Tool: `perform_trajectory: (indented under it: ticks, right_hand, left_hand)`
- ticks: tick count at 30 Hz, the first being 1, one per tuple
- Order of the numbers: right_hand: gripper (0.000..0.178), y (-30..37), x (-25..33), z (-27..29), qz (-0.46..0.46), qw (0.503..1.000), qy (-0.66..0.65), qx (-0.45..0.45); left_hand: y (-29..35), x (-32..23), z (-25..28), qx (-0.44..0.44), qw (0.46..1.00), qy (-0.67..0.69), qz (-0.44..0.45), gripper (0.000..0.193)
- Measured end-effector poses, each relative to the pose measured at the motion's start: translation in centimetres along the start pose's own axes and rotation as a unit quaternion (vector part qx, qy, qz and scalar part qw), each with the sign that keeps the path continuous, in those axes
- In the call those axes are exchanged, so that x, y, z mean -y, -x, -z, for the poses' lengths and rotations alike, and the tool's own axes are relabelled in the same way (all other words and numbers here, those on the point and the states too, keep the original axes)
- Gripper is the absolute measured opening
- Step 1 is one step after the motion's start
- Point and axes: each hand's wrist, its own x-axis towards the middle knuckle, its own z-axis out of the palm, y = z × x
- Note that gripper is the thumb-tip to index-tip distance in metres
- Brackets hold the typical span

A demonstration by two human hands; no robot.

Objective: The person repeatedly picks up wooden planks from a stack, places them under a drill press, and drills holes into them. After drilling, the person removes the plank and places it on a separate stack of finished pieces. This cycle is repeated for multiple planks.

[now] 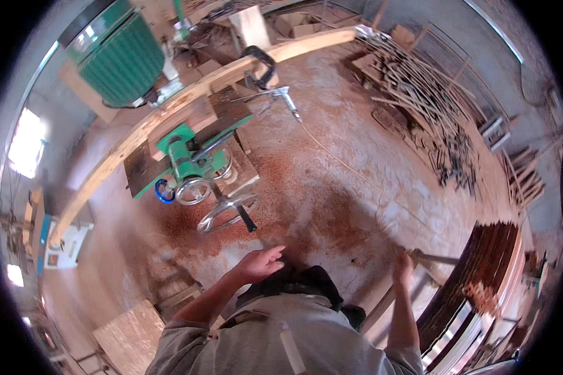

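Note:
My left hand is held in front of my body with its fingers stretched out, and nothing shows in it. Nearest to it is the chromed handwheel of a green woodworking machine, a short way beyond the fingers. My right hand hangs at my right side, beside a wooden stand; its fingers are blurred and I cannot make out a hold. Across the machine lies a long pale wooden strip. A black clamp sits on that strip, and an air blow gun hangs beside it.
Reddish sawdust covers the floor around the machine. At right stands a stack of dark boards with shavings on top. Thin wooden sticks are heaped at far right. A hose trails over the floor. A board lies at lower left.

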Motion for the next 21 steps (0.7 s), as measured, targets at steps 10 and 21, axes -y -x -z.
perform_trajectory:
  ticks: [10, 21]
  right_hand:
    - [0.043, -13.6, 33.0, -37.1, 0.36, 0.891, 0.13, 0.246]
    - [0.021, -19.1, 37.4, -50.2, 0.183, 0.817, 0.059, 0.544]
  left_hand:
    - [7.5, 3.9, -0.4, -0.242, 0.931, 0.165, 0.22, 0.045]
    - [11.9, 7.8, -20.1, -0.469, 0.759, 0.229, 0.39, 0.038]
